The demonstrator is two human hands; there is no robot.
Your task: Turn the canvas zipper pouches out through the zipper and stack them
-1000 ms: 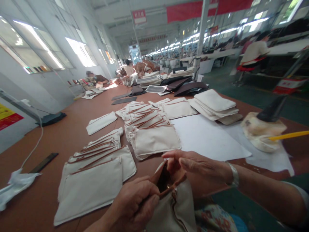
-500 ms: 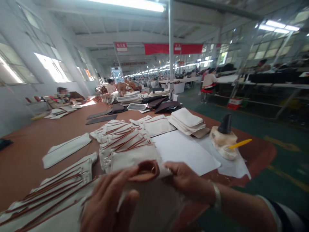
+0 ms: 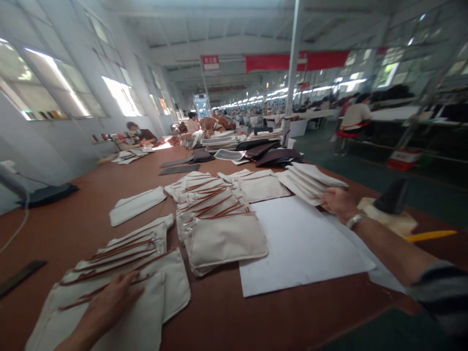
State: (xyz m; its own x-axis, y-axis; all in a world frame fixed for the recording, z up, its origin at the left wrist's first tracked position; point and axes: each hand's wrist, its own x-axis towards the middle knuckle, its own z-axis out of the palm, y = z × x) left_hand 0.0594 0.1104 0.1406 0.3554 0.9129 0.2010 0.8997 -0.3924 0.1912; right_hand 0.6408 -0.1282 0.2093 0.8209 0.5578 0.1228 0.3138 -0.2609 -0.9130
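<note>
My left hand point(image 3: 113, 302) lies with stretched fingers on the top off-white pouch-like piece point(image 3: 142, 312) of an overlapping row with brown edging, at the lower left. My right hand point(image 3: 340, 202) is closed on the near right corner of a pale panel point(image 3: 318, 180) in a small stack, with its upper sheets lifted and fanned apart. How many sheets the fingers hold is hidden. Between the hands, another pile of brown-edged off-white pieces point(image 3: 228, 239) lies beside a white paper sheet point(image 3: 303, 248).
A dark cone point(image 3: 397, 195) stands on a pale block at the right, near a yellow tool point(image 3: 431, 236). Dark panels point(image 3: 278, 157) are piled farther back. A dark flat bar point(image 3: 22, 278) lies at the left. Co-workers sit beyond the brown table point(image 3: 212, 307).
My left hand has moved left and down onto the row of pieces. My right hand has left the held off-white piece and reached right to the panel stack. The view has turned left.
</note>
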